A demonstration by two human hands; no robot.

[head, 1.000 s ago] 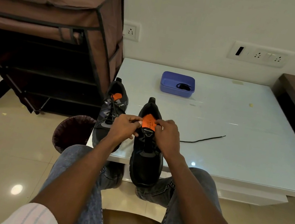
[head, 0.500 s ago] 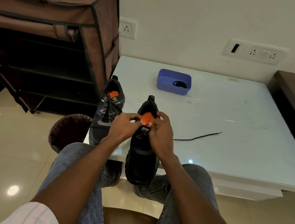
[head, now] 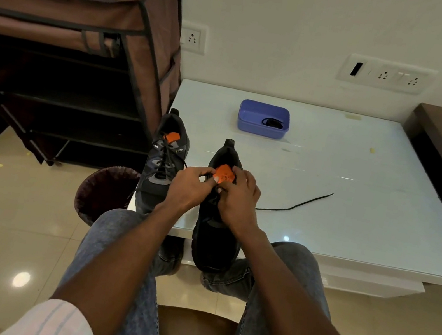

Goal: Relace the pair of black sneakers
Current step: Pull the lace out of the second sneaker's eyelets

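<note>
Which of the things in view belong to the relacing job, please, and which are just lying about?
Job in hand:
right sneaker, worked on by both hands
left sneaker, laces in
loose lace on the table
left hand
right hand

Lying about:
blue tub
bin
rack

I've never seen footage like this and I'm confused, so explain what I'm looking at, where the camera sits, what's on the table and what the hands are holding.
There is no machine here. A camera worn on a seated person's head looks down at their two bare hands. On the glossy white table stand two black sneakers with orange tongue tabs. The left sneaker is already laced. The left hand and right hand work at the tongue of the right sneaker, seemingly pinching its lace. A loose black shoelace trails right, and a blue plastic tub sits farther back.
</note>
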